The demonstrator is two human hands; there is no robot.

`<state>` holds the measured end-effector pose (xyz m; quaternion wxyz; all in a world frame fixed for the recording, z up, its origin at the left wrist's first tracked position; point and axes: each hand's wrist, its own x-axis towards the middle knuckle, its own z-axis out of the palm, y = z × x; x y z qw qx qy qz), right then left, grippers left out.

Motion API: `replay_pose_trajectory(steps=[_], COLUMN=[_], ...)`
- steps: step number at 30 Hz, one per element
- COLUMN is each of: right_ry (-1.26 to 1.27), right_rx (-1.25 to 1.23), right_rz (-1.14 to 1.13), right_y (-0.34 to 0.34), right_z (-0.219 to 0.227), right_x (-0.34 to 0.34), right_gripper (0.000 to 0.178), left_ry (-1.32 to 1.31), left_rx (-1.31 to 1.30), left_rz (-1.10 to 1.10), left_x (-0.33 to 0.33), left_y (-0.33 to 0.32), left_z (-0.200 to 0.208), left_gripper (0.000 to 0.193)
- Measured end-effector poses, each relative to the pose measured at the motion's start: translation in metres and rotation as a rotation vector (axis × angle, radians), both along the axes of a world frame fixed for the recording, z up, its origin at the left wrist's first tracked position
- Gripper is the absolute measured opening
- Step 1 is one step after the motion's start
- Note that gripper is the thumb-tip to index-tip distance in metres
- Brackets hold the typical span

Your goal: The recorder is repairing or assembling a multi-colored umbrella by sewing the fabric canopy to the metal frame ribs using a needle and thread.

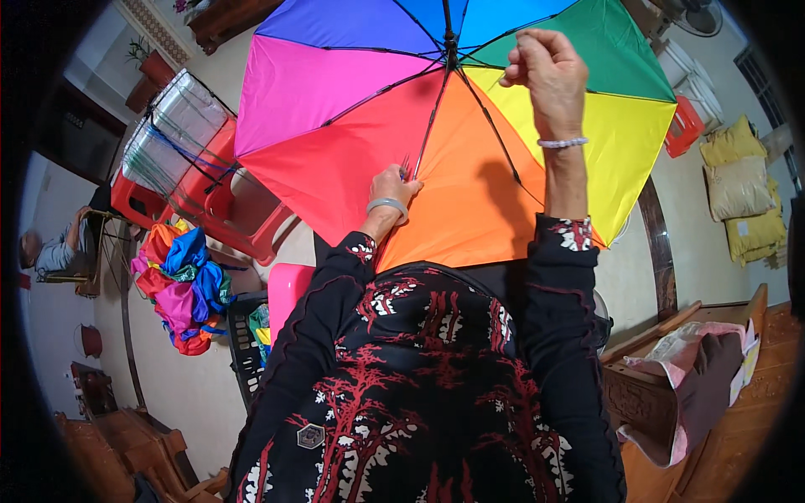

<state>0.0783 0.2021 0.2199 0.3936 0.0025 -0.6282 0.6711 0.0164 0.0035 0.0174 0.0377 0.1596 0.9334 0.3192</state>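
Note:
An open umbrella with rainbow-coloured panels spreads before me, its inner side with black ribs and central shaft facing me. My left hand is closed on the canopy and a rib at the seam between the red and orange panels. A small, thin metallic thing pokes out by its fingers; its kind is unclear. My right hand is raised over the yellow and green panels, apart from the cloth. Its fingertips are pinched together, and anything between them is too small to make out.
Left of the umbrella stand red plastic stools with a strapped, wrapped bundle. A pile of colourful folded cloth lies near a black crate. A person sits far left. Yellow sacks and a wooden bench are at right.

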Motion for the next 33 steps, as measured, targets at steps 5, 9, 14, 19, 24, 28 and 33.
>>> replay_pose_trajectory(steps=[5, 9, 14, 19, 24, 28, 33], right_ry=[0.020, 0.037, 0.025, 0.078, -0.357, -0.339, -0.635], right_rx=[0.050, -0.088, -0.089, -0.085, 0.341, 0.974, 0.859], right_rz=[0.018, -0.041, -0.039, -0.048, -0.025, 0.089, 0.258], right_y=[-0.004, -0.003, 0.001, 0.003, 0.007, -0.021, -0.063], right_z=[0.000, -0.005, -0.006, -0.013, -0.055, -0.142, -0.195], right_x=[0.004, 0.001, -0.006, -0.013, -0.014, -0.028, -0.026], right_gripper=[0.012, 0.012, 0.013, 0.012, 0.011, 0.009, 0.009], left_ry=[-0.011, 0.064, 0.210, -0.124, -0.575, -0.567, -0.475], left_rx=[-0.103, -0.014, 0.224, 0.443, 0.658, 0.965, 0.921], left_rz=[0.009, -0.024, -0.175, -0.224, -0.005, 0.152, 0.184], left_x=[0.000, -0.002, -0.006, -0.009, -0.012, -0.010, -0.006], left_y=[-0.001, -0.002, -0.001, -0.001, -0.002, 0.001, -0.001], left_z=[-0.004, -0.009, -0.017, -0.026, 0.002, -0.005, 0.003], left_gripper=[0.031, 0.029, 0.021, 0.013, 0.011, 0.011, 0.012])
